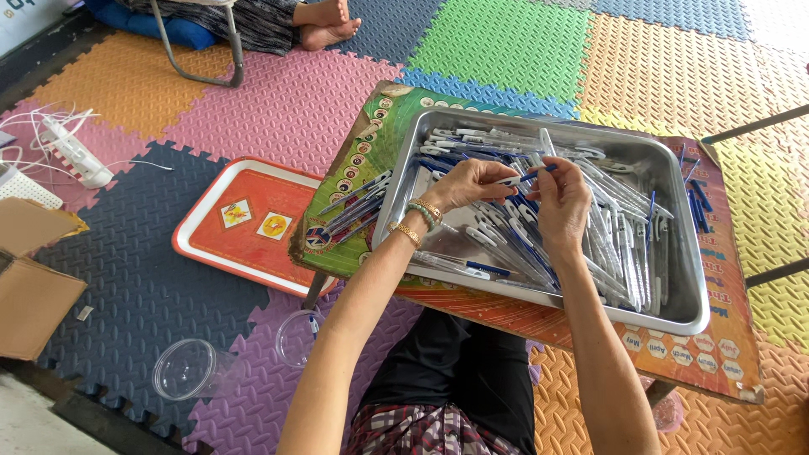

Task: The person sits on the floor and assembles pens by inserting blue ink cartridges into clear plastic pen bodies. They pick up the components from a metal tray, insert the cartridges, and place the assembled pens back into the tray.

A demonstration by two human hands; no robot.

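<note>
We held a white-and-blue pen (524, 176) between both hands above a shallow steel tray (691, 278). Our left hand (472, 184), two bracelets (419, 221) at its wrist, was pinched shut on the pen's white barrel. Our right hand (563, 202) was closed around the blue end, fingertips curled in toward the left.

The pen hung just over the heap of loose pen parts (590, 232) that filled the tray: clear barrels, white clips and blue pieces lying every way, thickest toward the right wall. The tray sat on a small tabletop (716, 354) covered with printed sheets, green at the left, orange and red at the near right.

A bundle of finished pens (358, 206) lay on the green sheet just outside the tray's left wall, and a few blue ones (696, 200) rested off its far right corner.

Left of the tabletop, an orange serving tray (244, 223) with a white rim lay on the foam-tile floor (506, 42). Two clear plastic cups (187, 368) stood near it, close to our knees. A cardboard box (29, 286) sat at the near left edge, a white power strip (74, 153) with its cords beyond. At the far left, another person's bare feet (327, 24) rested on the tiles.
</note>
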